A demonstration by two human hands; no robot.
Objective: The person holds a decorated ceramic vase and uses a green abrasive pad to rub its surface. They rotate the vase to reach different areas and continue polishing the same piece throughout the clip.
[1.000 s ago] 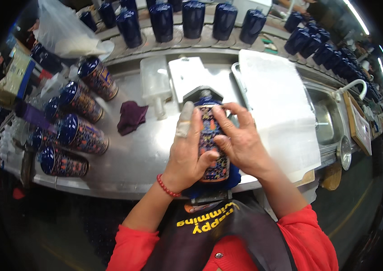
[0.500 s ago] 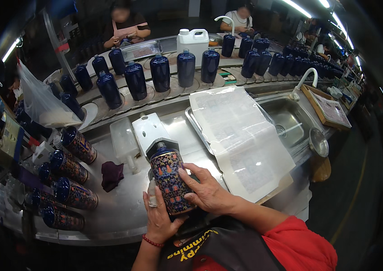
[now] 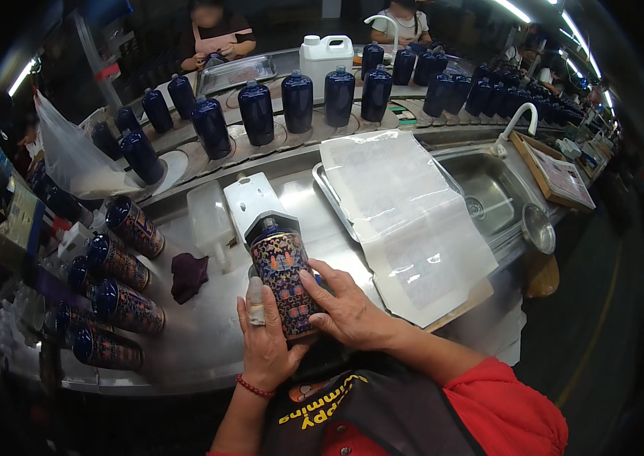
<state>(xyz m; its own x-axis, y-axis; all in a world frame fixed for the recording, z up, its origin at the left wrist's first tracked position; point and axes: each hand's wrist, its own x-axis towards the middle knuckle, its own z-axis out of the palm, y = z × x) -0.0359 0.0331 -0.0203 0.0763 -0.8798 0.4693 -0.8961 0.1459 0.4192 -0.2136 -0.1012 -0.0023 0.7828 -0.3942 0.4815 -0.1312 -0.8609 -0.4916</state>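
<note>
A dark blue glass bottle [image 3: 282, 277] wrapped in a colourful floral pattern lies tilted before me, its neck pointing away. Behind its shoulder is a dark angular cradle [image 3: 289, 223] joined to a white stand [image 3: 252, 199]. My left hand [image 3: 270, 357] is closed along the bottle's left side and base, with a pale cover on one finger. My right hand [image 3: 348, 310] grips the right side, thumb and fingers resting on the patterned surface. Both palms' contact with the bottle is partly hidden.
Several patterned bottles [image 3: 131, 305] stand at left, near a dark purple cloth [image 3: 189, 277]. Plain blue bottles [image 3: 297, 102] line a curved conveyor [image 3: 280, 144]. Paper sheets [image 3: 413, 228] cover a tray beside a sink [image 3: 481, 199]. A white jug [image 3: 314, 57] and two people are beyond.
The conveyor's blue bottles have shifted to the right. My view has tilted slightly, so the bench appears higher. Both hands stay on the patterned bottle, the fingers slightly shifted.
</note>
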